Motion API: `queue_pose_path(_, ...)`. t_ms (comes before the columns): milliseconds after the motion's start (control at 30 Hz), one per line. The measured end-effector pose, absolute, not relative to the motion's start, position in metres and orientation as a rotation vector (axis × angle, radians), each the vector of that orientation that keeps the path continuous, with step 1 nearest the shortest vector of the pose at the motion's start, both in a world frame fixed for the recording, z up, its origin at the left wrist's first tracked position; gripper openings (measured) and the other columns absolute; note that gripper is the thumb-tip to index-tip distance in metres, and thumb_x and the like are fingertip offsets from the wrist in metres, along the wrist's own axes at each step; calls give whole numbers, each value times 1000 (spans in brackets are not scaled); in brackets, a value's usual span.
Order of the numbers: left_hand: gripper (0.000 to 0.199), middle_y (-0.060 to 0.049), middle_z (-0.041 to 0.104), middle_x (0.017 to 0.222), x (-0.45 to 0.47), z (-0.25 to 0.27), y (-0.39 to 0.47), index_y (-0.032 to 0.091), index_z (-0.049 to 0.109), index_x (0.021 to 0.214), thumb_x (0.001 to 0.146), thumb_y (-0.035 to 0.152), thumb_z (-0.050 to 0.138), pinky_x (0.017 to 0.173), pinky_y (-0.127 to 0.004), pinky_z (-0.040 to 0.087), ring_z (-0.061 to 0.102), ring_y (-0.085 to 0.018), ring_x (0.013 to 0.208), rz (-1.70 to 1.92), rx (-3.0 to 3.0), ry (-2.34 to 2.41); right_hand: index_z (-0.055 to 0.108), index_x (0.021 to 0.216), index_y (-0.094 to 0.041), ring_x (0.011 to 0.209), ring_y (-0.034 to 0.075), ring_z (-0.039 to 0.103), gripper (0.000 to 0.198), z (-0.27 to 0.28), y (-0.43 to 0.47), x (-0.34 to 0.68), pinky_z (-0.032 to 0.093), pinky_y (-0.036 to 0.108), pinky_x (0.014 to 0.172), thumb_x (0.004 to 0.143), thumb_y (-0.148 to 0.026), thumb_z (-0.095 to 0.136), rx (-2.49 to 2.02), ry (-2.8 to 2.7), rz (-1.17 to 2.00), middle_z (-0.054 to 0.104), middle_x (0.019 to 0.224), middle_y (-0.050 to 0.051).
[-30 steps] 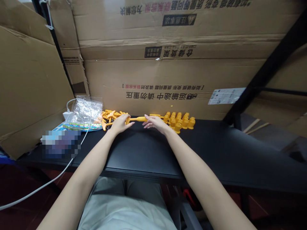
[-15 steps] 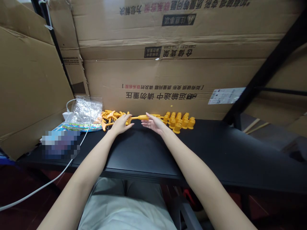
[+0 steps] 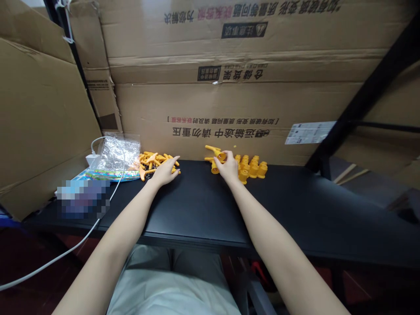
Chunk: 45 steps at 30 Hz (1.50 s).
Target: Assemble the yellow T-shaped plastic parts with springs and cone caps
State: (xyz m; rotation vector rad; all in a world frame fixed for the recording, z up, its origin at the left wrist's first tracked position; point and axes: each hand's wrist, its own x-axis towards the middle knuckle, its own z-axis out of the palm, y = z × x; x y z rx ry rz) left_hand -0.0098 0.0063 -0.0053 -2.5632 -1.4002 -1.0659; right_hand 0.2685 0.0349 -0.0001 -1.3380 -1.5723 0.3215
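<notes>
My right hand (image 3: 230,169) is closed, its fingertips at the wide rim of a yellow funnel-shaped plastic piece (image 3: 216,152) with a long stem pointing left. Close below it is another yellow stemmed piece (image 3: 215,167), partly hidden by my thumb. A group of yellow cup-shaped parts (image 3: 253,167) stands just right of this hand. My left hand (image 3: 165,171) has thumb and fingers apart at the right side of a pile of yellow T-shaped parts (image 3: 150,162). It covers some of that pile, which has small dark bits among it.
A clear plastic bag (image 3: 120,151) lies left of the pile. A white cable (image 3: 111,192) runs from a white plug (image 3: 92,158) over the front edge. A cardboard sheet (image 3: 203,98) stands behind the black tabletop (image 3: 197,214). A black frame post (image 3: 354,105) rises at right.
My right hand has moved right, away from the long yellow piece between my hands, and now grips the funnel-shaped piece. My left hand stays near the pile, and that long piece no longer shows there.
</notes>
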Motion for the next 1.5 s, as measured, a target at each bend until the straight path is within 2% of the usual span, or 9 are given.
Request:
queue_pose_path(100, 54, -12, 59, 129, -9, -6, 6, 18, 43, 138, 85, 23, 54, 101, -40, 46, 56, -24, 120, -1042, -2567, -1415, 53, 111, -16, 102, 31, 63, 30, -12, 33, 272, 42, 43, 89, 85, -32, 56, -1539, -1761, -163, 68, 107, 17)
queue_pose_path(267, 51, -11, 60, 129, -9, -6, 7, 18, 45, 135, 85, 22, 54, 100, -40, 47, 58, -24, 118, -1018, -2580, -1429, 55, 110, -15, 103, 30, 62, 26, -22, 35, 264, 36, 46, 94, 86, -23, 52, -1593, -1967, -353, 69, 106, 18)
queue_pose_path(433, 50, -12, 60, 129, -9, -7, 8, 18, 46, 134, 85, 22, 54, 101, -41, 46, 57, -25, 119, -1019, -2581, -1416, 55, 116, -17, 106, 32, 60, 30, -22, 32, 256, 29, 51, 99, 87, -21, 49, -1607, -2042, -390, 66, 117, 18)
queue_pose_path(767, 48, -12, 60, 128, -9, -5, 8, 17, 48, 132, 85, 21, 53, 102, -41, 45, 57, -25, 120, -1016, -2633, -1410, 52, 131, -20, 120, 33, 52, 42, -23, 26, 246, 22, 61, 105, 89, -28, 55, -1757, -2103, -422, 59, 129, 17)
queue_pose_path(1033, 49, -12, 59, 129, -9, -5, 7, 16, 47, 134, 85, 22, 51, 102, -41, 44, 56, -26, 120, -1010, -2644, -1439, 43, 141, -22, 140, 32, 29, 49, -20, 24, 244, 9, 68, 108, 96, -40, 39, -1919, -2167, -252, 38, 151, 12)
queue_pose_path(1167, 47, -13, 60, 125, -13, -4, 11, 15, 51, 129, 82, 13, 50, 104, -40, 42, 55, -25, 120, -955, -2637, -1437, 50, 134, -19, 135, 33, 34, 46, -5, 18, 243, 11, 67, 108, 96, -39, 36, -1907, -2096, -330, 44, 146, 14)
queue_pose_path(1267, 42, -15, 60, 122, -16, -3, 11, 15, 57, 121, 80, 9, 49, 102, -42, 42, 55, -26, 117, -778, -2565, -1546, 60, 121, -11, 121, 34, 47, 39, 13, 14, 251, 22, 63, 103, 93, -27, 38, -1982, -1895, -416, 58, 126, 21)
queue_pose_path(1367, 35, -16, 57, 126, -18, -2, 8, 17, 59, 117, 84, 16, 49, 100, -50, 42, 53, -31, 119, -576, -2460, -1702, 62, 117, -6, 114, 36, 49, 38, 28, 15, 268, 29, 61, 96, 86, -20, 43, -2166, -1653, -416, 59, 116, 26)
queue_pose_path(1500, 29, -15, 57, 125, -17, -1, 4, 18, 60, 113, 88, 22, 46, 98, -52, 43, 54, -32, 117, -467, -2462, -1768, 62, 119, -10, 115, 38, 51, 42, 30, 25, 296, 30, 62, 93, 81, -23, 49, -2361, -1519, -343, 60, 118, 26)
